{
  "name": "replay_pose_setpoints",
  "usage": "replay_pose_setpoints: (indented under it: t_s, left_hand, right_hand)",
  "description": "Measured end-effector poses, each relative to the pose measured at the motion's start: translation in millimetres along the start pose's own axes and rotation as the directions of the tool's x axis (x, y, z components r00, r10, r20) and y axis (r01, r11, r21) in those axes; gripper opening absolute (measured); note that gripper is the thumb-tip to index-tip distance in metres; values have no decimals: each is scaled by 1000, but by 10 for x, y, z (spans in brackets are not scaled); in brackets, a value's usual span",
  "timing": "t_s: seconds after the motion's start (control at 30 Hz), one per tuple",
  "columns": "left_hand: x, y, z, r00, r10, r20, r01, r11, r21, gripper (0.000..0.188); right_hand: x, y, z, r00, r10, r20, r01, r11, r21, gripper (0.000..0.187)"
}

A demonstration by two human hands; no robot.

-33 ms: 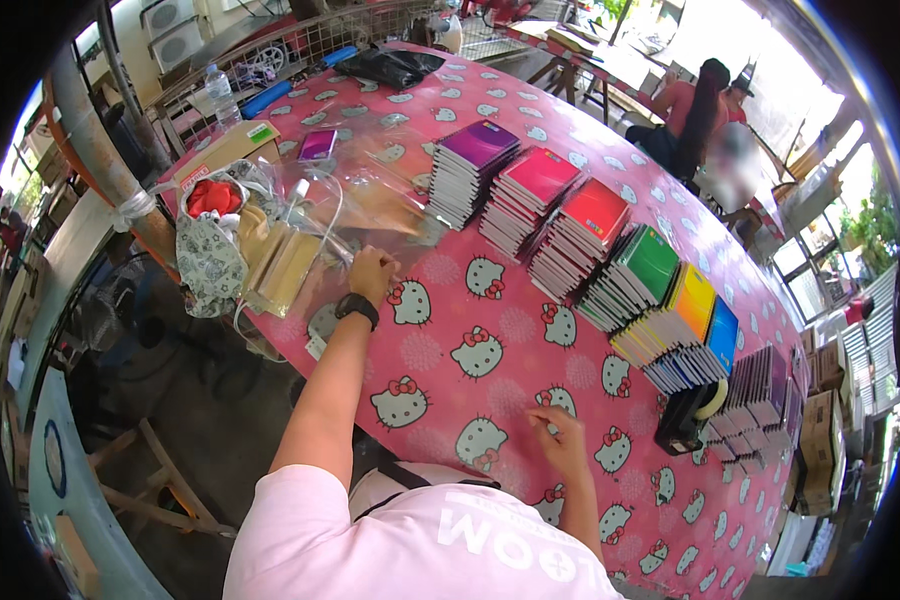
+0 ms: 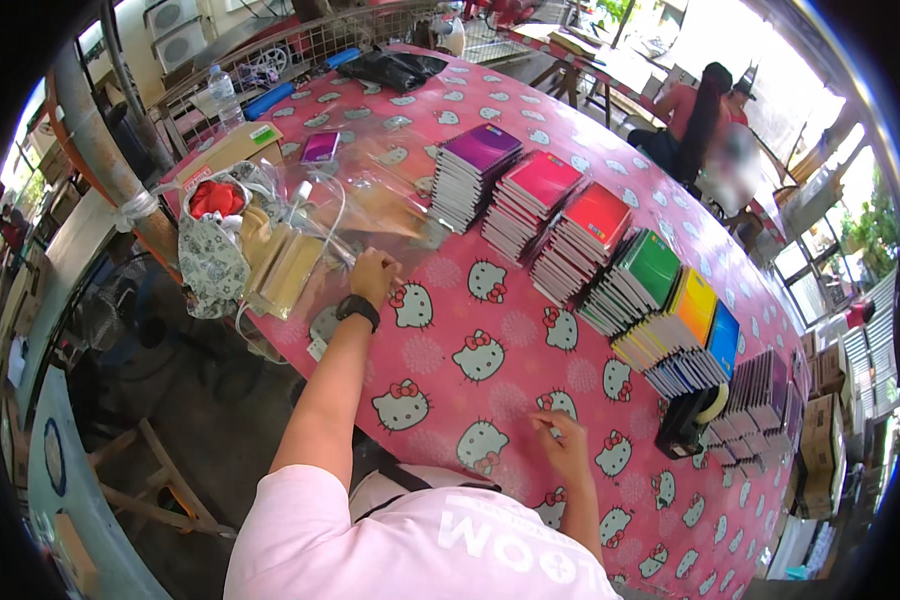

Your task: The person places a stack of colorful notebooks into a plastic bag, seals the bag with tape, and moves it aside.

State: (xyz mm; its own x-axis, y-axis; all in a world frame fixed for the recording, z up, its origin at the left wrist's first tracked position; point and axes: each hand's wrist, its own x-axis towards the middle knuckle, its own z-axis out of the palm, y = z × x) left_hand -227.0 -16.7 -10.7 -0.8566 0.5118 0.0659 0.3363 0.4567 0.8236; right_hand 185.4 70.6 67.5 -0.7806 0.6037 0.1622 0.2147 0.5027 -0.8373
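My left hand (image 2: pixel 374 275), with a black watch at the wrist, is closed at the near edge of the clear plastic bags (image 2: pixel 385 205) spread on the table. What its fingers pinch, if anything, is too small to make out. Low over the pink patterned tablecloth (image 2: pixel 520 375), my right hand (image 2: pixel 562 440) has its fingers curled toward the thumb; anything between them cannot be seen. Stacks of notebooks run in a slanting row beyond my hands: purple (image 2: pixel 480 147), pink (image 2: pixel 537 182), red (image 2: pixel 596 213), green (image 2: pixel 652 268), yellow (image 2: pixel 693 305) and blue (image 2: pixel 723 338).
A black tape dispenser (image 2: pixel 682 425) stands right of my right hand, beside more purple notebooks (image 2: pixel 755 400). At left are a cloth bag (image 2: pixel 215 270), a cardboard box (image 2: pixel 232 150), a single purple notebook (image 2: pixel 320 147) and a water bottle (image 2: pixel 223 98). People (image 2: pixel 705 115) sit at another table.
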Motion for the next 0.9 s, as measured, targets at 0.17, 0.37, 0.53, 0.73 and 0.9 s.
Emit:
replay_pose_setpoints:
  t_s: [0.17, 0.37, 0.53, 0.73, 0.9]
  left_hand:
    - [390, 134, -101, 932, 331, -148, -216, 834, 508, 27]
    - [956, 125, -102, 991, -119, 55, 57, 768, 637, 53]
    - [1049, 237, -390, 886, 225, -407, -13, 887, 462, 37]
    - [-729, 1210, -270, 796, 525, -300, -516, 849, 118, 22]
    - [-1982, 946, 374, 788, 515, 338, -521, 850, -82, 19]
  right_hand:
    - [-27, -26, 25, 994, 90, 62, -93, 995, 40, 14]
    - [81, -134, 105, 983, 45, 178, -49, 999, 17, 17]
    - [145, -144, 6, 995, 58, 85, -59, 998, 8, 15]
    - [173, 36, 167, 911, 413, -13, -398, 885, 240, 32]
    - [451, 422, 283, 713, 608, 349, -516, 119, 848, 65]
